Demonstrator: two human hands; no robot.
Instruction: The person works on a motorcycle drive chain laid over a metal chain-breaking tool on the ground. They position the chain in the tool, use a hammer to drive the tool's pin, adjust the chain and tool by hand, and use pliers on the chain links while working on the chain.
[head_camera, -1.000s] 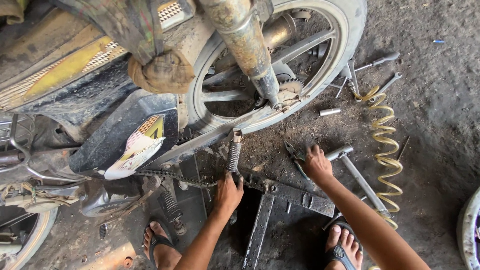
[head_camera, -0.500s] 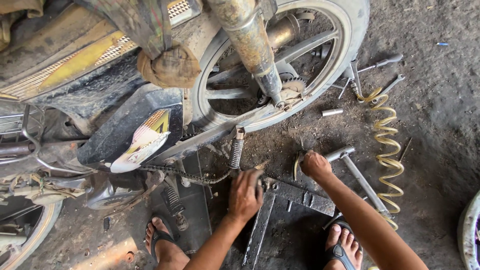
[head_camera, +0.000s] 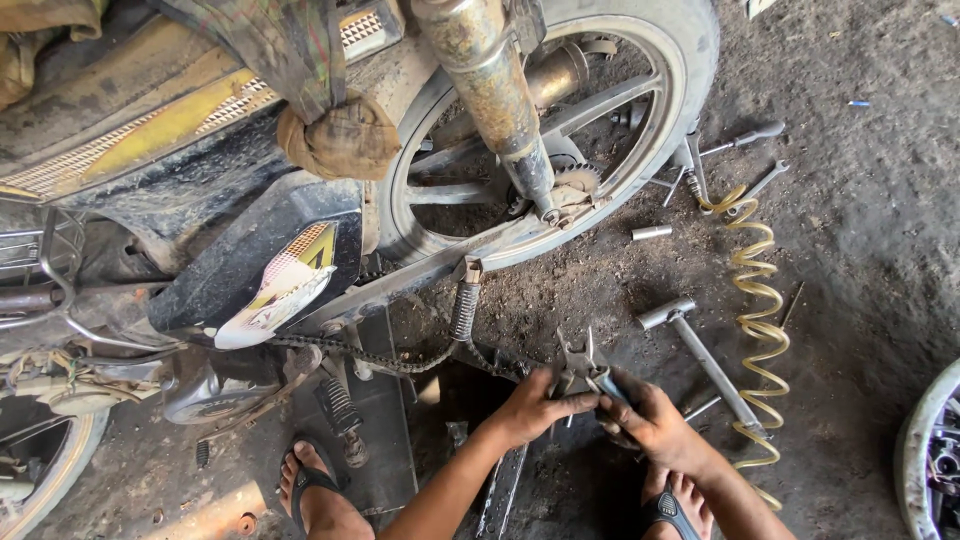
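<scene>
My right hand (head_camera: 655, 428) grips the handles of a pair of metal pliers (head_camera: 582, 366), whose jaws point up and away from me. Just left of it, my left hand (head_camera: 528, 410) pinches the pliers near their pivot. A loose, greasy drive chain (head_camera: 400, 360) runs from the motorcycle's engine side to a spot just above my left hand. Both hands hover over a dark metal frame part (head_camera: 500, 495) on the dirt floor. The rear wheel (head_camera: 640, 150) and exhaust pipe (head_camera: 490, 90) are above them.
A T-handle wrench (head_camera: 700, 350), a yellow coiled air hose (head_camera: 755, 300), a socket (head_camera: 652, 232) and spanners (head_camera: 745, 135) lie on the dirt to the right. My sandalled feet (head_camera: 315, 495) flank the work. Another wheel rim (head_camera: 930, 460) shows at the right edge.
My left hand left the spring by the chain and moved right to meet my right hand. My right hand came down and in, now holding the pliers.
</scene>
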